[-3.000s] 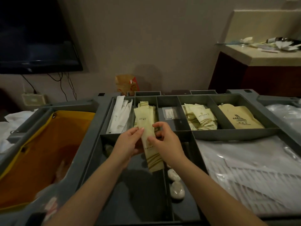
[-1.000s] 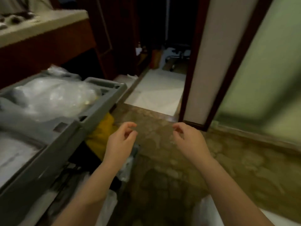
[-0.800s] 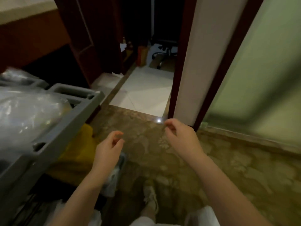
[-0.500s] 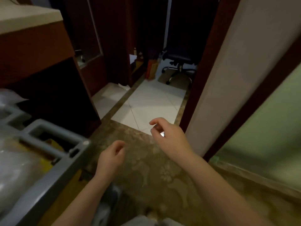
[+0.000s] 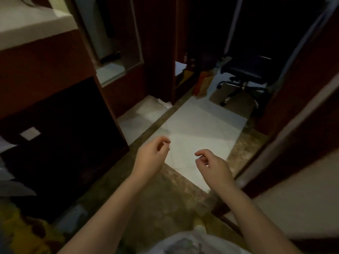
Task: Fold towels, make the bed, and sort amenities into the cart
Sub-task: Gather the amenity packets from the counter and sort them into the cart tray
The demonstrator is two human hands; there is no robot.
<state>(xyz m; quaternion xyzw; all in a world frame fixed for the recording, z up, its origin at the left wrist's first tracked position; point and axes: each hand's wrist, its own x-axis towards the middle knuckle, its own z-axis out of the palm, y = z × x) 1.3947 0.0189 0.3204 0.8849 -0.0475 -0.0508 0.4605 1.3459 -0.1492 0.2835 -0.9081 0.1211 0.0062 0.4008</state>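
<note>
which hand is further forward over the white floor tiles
The left hand: its curled fingers reach further up the white floor tiles than the right hand. Both are empty.

The single head-worn camera looks forward and steeply down from standing height along the tiled floor [image 5: 198, 129] toward an office chair [image 5: 244, 74] beyond it.

Motion blurs everything. The office chair [image 5: 244, 74] loses its back in darkness. Beside the cabinet [image 5: 55, 99], yellow cloth [image 5: 27, 233] is cut by the bottom-left edge, its shape unreadable.
</note>
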